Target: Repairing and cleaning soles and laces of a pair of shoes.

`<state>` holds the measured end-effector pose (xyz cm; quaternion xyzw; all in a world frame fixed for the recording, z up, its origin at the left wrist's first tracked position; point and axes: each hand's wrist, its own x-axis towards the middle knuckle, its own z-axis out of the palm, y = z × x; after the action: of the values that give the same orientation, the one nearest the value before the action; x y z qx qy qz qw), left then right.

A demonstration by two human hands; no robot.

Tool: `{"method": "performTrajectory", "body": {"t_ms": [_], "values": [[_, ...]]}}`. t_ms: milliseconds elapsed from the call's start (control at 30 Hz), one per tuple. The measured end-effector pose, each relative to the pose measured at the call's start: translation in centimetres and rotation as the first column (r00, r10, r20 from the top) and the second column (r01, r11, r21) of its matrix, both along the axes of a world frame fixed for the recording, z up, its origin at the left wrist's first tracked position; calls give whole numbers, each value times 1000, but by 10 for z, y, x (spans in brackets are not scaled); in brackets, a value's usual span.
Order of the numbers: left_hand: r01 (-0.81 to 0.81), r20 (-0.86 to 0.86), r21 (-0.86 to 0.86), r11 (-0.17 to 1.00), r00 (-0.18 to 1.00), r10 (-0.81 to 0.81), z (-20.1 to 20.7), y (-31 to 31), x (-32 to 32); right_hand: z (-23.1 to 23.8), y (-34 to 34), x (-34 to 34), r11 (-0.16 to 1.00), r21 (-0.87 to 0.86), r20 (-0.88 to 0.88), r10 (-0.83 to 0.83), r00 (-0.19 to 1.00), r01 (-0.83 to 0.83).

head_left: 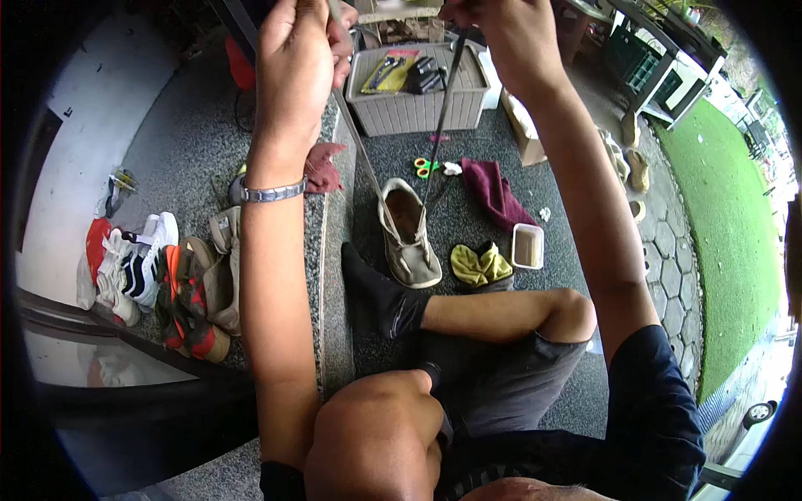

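A beige-grey shoe (415,262) rests on the dark speckled floor in front of me, its toe toward me. From its eyelets a shoelace (361,144) rises in two taut strands, the left one grey and the right one looking darker. My left hand (292,71), raised at the upper edge, has its fingers closed on the left strand. My right hand (511,42), just as high, grips the other strand, though its fingertips are partly cut off by the frame. My foot in a black sock (376,284) lies just left of the shoe's toe.
Green-handled scissors (424,168), a maroon cloth (497,192), a yellow-green cloth (480,265) and a small clear tub (527,247) lie right of the shoe. Behind stands a grey storage box (416,113) with packaged tools on its lid. Several shoes (150,263) line the left, below a raised ledge.
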<state>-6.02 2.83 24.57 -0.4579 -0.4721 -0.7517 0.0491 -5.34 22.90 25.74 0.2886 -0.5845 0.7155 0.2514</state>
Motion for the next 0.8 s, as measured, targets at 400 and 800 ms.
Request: {"method": "performTrajectory", "body": {"t_ms": [400,800], "values": [[-441,-110,-160,883,897,428,62,2,38,30,-25,19,983,175,-222,-22,975,62],[-446,-119,-193,874,895,431,70,2,47,36,-26,21,985,136,-241,-73,968,109]]}}
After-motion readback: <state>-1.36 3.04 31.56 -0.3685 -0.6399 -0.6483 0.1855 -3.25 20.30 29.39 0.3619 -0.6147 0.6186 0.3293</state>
